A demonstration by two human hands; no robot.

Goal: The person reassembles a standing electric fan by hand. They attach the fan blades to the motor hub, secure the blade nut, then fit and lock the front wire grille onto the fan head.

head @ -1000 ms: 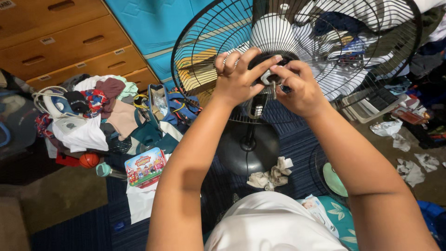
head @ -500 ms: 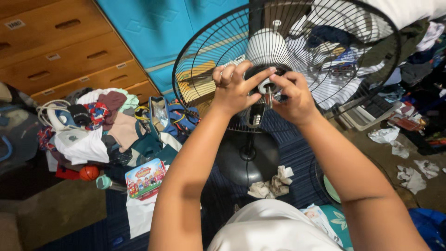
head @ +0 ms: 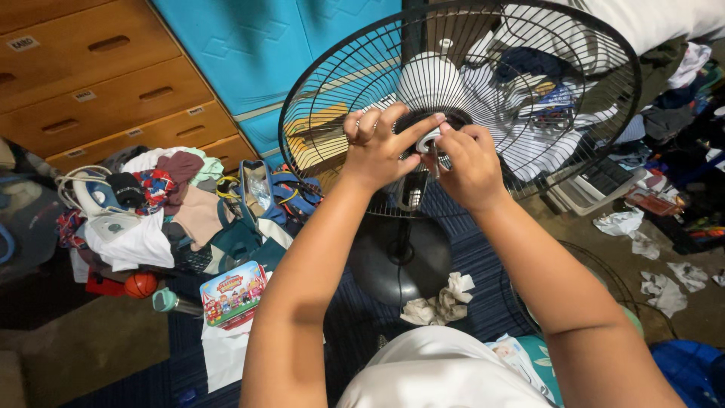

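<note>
My left hand (head: 381,147) curled against the fan's hub (head: 427,138), index finger stretched across it, my right hand (head: 468,162) pinched narrow on the hub's small white centre piece, black wire guard (head: 325,83) behind, round base (head: 400,257) below, crumpled cloth (head: 442,298) beside it.

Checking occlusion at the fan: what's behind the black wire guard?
Behind the black wire guard sit the white motor housing, a teal cabinet and heaped clothes. The left hand and right hand cover the hub, so the shaft is mostly hidden.
</note>
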